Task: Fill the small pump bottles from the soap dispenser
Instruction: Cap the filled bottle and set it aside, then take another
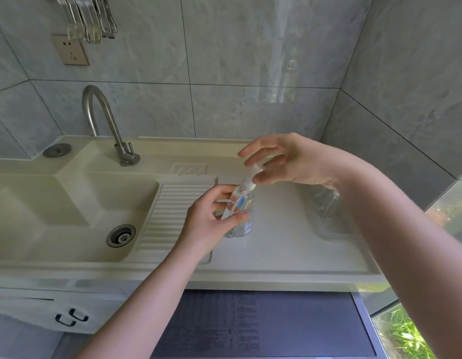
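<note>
You stand at a cream worktop set against grey tiled walls, with a sink basin on the left, a ribbed draining board beside it and a curved steel tap at the far edge. A wall socket and clear hangers sit high on the far left. Below the near edge is a dark panel, and a cupboard with black handles lies to the near left.

Your left hand grips a small clear pump bottle with a blue label, fingers and thumb curled round its body, at the middle of the worktop. Your right hand pinches the white pump head just above the bottle's neck, its other fingers spread loosely. A clear container sits on the worktop to the right, partly hidden behind your right wrist.
</note>
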Demonstrator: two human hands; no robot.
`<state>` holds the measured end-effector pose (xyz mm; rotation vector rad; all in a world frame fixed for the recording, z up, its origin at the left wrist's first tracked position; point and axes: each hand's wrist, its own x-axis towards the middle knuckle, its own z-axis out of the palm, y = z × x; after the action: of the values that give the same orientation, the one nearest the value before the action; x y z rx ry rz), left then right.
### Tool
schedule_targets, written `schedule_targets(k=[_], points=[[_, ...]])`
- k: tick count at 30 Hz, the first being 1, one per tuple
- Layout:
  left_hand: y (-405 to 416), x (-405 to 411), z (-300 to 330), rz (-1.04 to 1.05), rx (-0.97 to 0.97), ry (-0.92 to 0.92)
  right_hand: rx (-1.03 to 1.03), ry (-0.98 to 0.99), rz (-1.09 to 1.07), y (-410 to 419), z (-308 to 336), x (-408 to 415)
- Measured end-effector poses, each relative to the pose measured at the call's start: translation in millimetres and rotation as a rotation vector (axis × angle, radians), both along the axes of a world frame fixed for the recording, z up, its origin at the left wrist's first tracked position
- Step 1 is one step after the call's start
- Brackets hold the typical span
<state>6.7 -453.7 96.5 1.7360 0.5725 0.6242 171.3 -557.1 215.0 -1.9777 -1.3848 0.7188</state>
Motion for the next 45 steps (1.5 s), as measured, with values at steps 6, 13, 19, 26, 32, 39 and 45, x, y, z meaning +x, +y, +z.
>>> schedule_targets(k=[6, 13, 19, 26, 32, 39, 45], points=[[-3.2, 6.5, 1.5, -0.004, 0.045, -0.011, 0.032, -0.251, -0.103, 3.4, -0.4, -3.3], [-2.3, 11.8, 1.9, 0.031, 0.155, -0.016, 0.002, -0.705, -0.420, 14.5, -14.8, -19.7], [-0.9, 16.0, 3.4, 0.023, 0.077, -0.036, 0.107, 0.173, -0.197, -8.0, -11.4, 3.9], [-10.4, 29.1, 2.8, -0.024, 0.072, -0.052, 0.183, -0.322, -0.529, -8.5, -31.7, -9.8], [-10.8, 37.1, 2.6, -0.053, 0.034, -0.063, 0.332, 0.415, -0.269, -27.5, -32.3, 4.6], [-28.5, 47.4, 6.8, -0.036, 0.054, -0.109, 0.354, 0.088, -0.480, -32.0, -44.7, 2.5], [-33.5, 56.0, 5.9, -0.037, 0.029, -0.121, 0.484, 0.350, -0.402, -46.5, -48.4, 11.2]])
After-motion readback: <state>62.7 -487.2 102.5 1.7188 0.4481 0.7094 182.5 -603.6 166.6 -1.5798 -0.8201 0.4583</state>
